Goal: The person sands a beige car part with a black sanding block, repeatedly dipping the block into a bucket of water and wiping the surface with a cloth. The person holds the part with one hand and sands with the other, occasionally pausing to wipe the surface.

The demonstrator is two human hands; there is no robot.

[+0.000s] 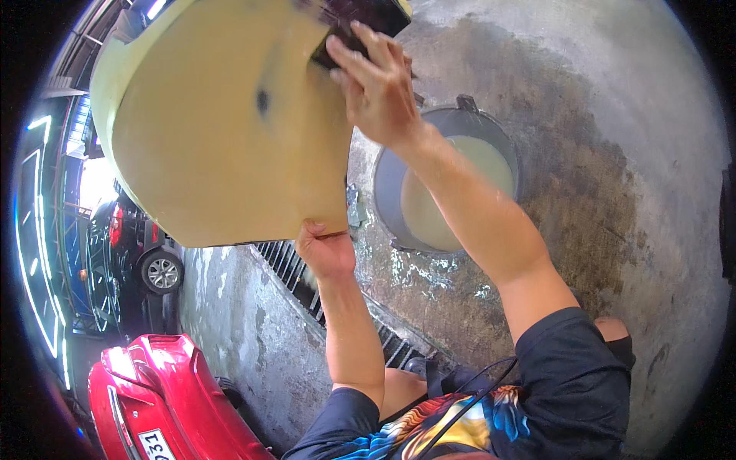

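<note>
A large curved car body panel (pixel 207 146), coated pale yellow with a dark smudge near its middle, fills the upper left. My left hand (pixel 328 251) is closed on its lower right corner, thumb over the face and the other fingers hidden behind. At the panel's upper right, my right hand (pixel 376 84) presses a dark flat pad (pixel 331 47) against the surface with its fingers extended over it. The pad's outline merges with a dark area of the panel (pixel 379 14) above, so its full shape cannot be made out.
Below my right forearm, a grey bucket (pixel 387 188) of cloudy liquid stands on the wet concrete floor (pixel 567 153). A metal drain grate (pixel 295 280) runs diagonally beneath the panel. A red car bumper (pixel 180 399) lies lower left, and a dark car (pixel 126 261) is parked beyond it.
</note>
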